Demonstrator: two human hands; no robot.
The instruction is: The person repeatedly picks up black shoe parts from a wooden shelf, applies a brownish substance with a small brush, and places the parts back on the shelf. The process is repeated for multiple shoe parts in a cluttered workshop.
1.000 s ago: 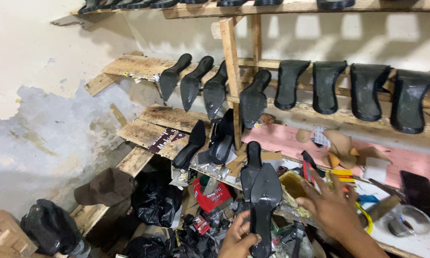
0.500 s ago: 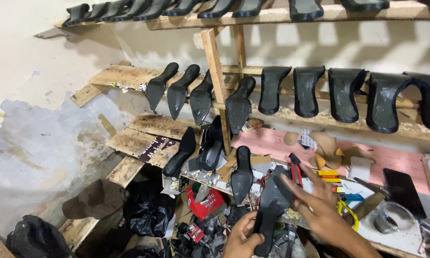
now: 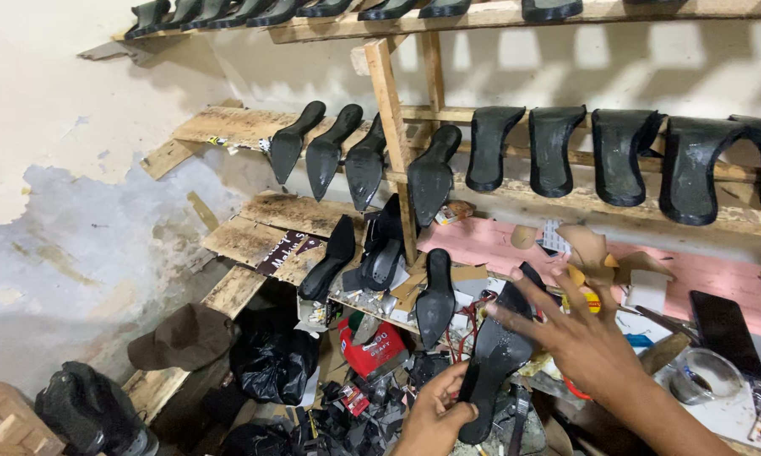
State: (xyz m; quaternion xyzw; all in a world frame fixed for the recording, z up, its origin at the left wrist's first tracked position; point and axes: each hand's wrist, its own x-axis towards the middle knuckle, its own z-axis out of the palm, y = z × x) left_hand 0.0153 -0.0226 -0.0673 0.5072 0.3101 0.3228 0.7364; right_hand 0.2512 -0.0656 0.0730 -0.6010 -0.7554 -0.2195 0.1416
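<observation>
Black, pointed and curved, the shoe sole (image 3: 492, 363) was held low at centre, over the cluttered workbench (image 3: 739, 414). Left hand (image 3: 435, 415): fingers clamped around the sole's lower end. Right hand (image 3: 585, 338): fingers spread apart, palm laid against the sole's upper right edge rather than gripping it. Compared with a second earlier, the sole had swung from near upright to a rightward lean, and the right hand had moved from the bench clutter onto it, fingers fanned; the view had also dropped and shifted, bringing more of the bench into sight. Judged from this, the sole was being pressed or smoothed between both hands rather than merely carried.

Counts. Middle shelf (image 3: 245, 127): four pointed soles (image 3: 347, 156) leaning left of and around the wooden post (image 3: 393, 143), and at least four broader heel-shaped moulds (image 3: 558, 148) to the right, the last cut by the frame. Lower shelf (image 3: 288, 215): about three soles, overlapping, plus one standing sole (image 3: 435, 300) just beside the held one. Also visible: one red box (image 3: 372, 348), one brown hat (image 3: 186, 336), one dark phone (image 3: 725, 323), one glass jar (image 3: 703, 376), and black bags (image 3: 271, 363) below.
</observation>
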